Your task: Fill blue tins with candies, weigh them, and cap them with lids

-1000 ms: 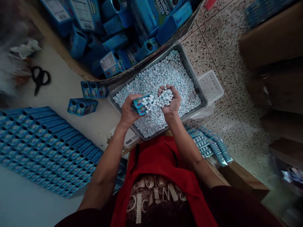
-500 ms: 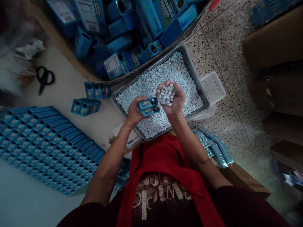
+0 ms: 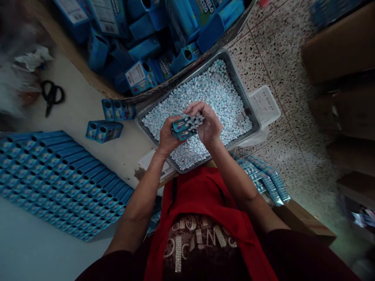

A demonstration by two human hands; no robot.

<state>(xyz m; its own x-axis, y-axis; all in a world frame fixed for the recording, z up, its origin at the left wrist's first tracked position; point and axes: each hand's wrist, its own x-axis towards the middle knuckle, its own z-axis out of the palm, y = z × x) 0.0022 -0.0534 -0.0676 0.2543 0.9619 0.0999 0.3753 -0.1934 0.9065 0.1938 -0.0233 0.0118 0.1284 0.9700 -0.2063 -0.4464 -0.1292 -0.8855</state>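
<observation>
My left hand is wrapped round two small blue candy boxes, held side by side over the tray. Cupped against their window side is my right hand, tipped toward the boxes with a heap of small white and pale blue candies in it. Some of these candies lie on the boxes' faces and between the fingers. Below both hands is a grey metal tray spread with many more of the same candies. How full the boxes are is hidden by the candies and fingers.
A large cardboard box full of blue boxes stands behind the tray. Several small filled-looking boxes sit on the table, left of the tray. Black scissors lie farther left. Stacked blue boxes fill the lower left. Cartons line the right.
My right hand has turned over from palm up and moved left against the blue boxes, bringing its candies onto them. My left hand still holds the boxes.
</observation>
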